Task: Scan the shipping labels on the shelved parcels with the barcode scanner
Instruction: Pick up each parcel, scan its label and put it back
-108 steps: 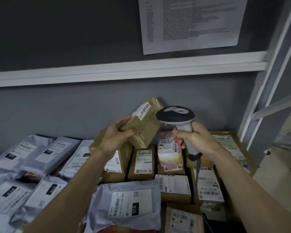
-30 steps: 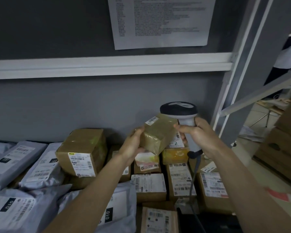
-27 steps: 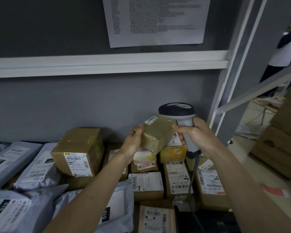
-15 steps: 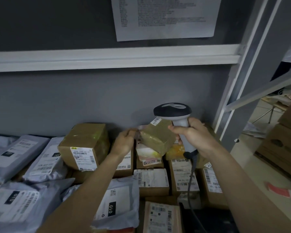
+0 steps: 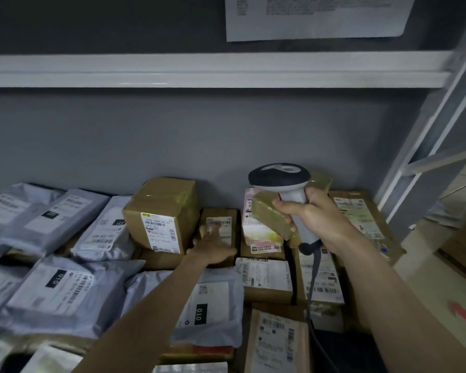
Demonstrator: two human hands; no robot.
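Left hand outstretched, fingers forward and blurred; right hand raised, fingers curled in a grip.

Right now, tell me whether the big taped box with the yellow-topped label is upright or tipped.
Tipped: the taped cardboard box sits askew on the parcels beneath, its label face slanting forward.

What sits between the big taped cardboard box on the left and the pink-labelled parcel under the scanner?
In the head view, a small brown cardboard box lies between the big taped cardboard box and the pink-labelled parcel; the left hand reaches onto it.
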